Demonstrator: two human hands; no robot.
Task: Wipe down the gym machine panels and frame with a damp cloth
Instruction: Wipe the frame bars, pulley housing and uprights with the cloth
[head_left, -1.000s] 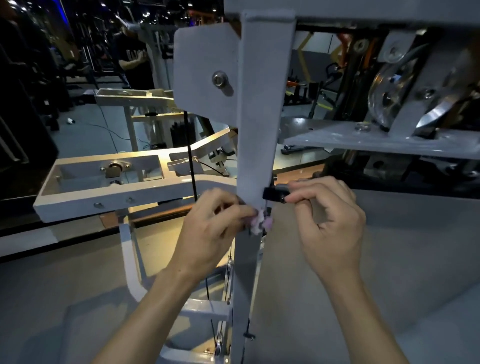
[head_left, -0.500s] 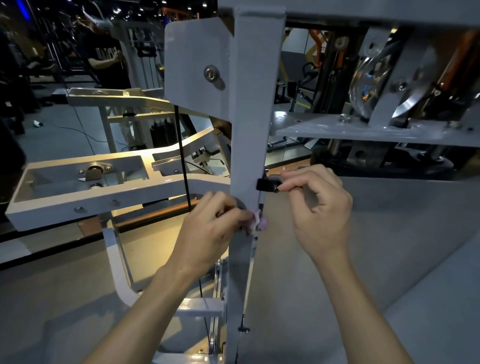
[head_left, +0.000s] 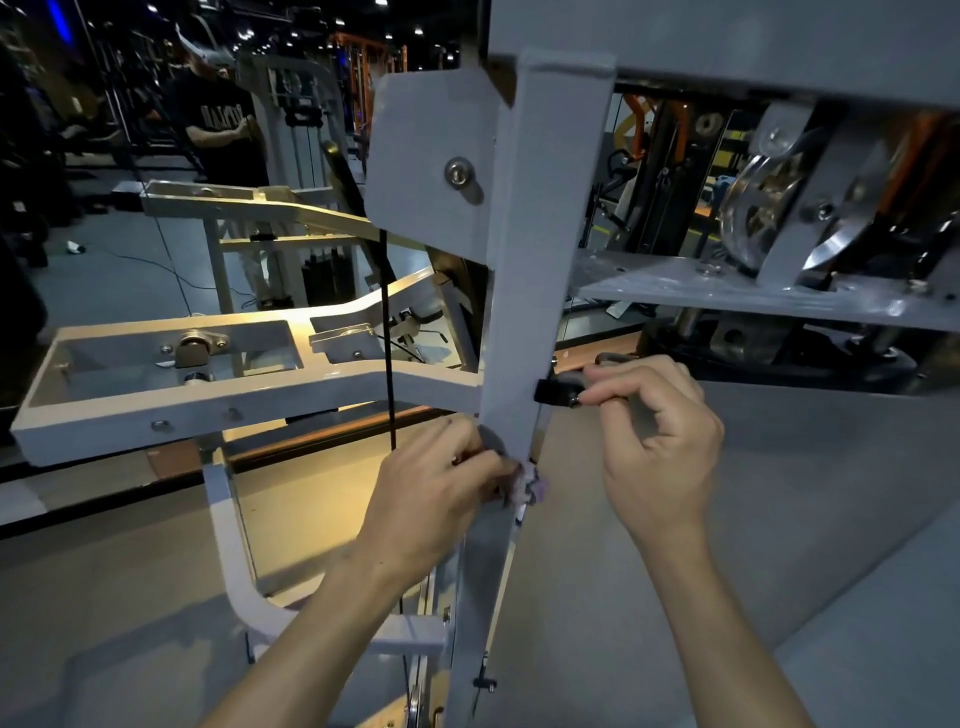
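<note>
A white upright post (head_left: 540, 291) of the gym machine fills the middle. The left hand (head_left: 436, 499) presses a small pinkish cloth (head_left: 530, 486) against the post's lower edge, fingers curled round it. The right hand (head_left: 654, 447) pinches a black knob (head_left: 558, 392) sticking out of the post's right side. A black cable (head_left: 387, 353) hangs just left of the post. A person in a dark shirt (head_left: 221, 130) stands far back on the left.
</note>
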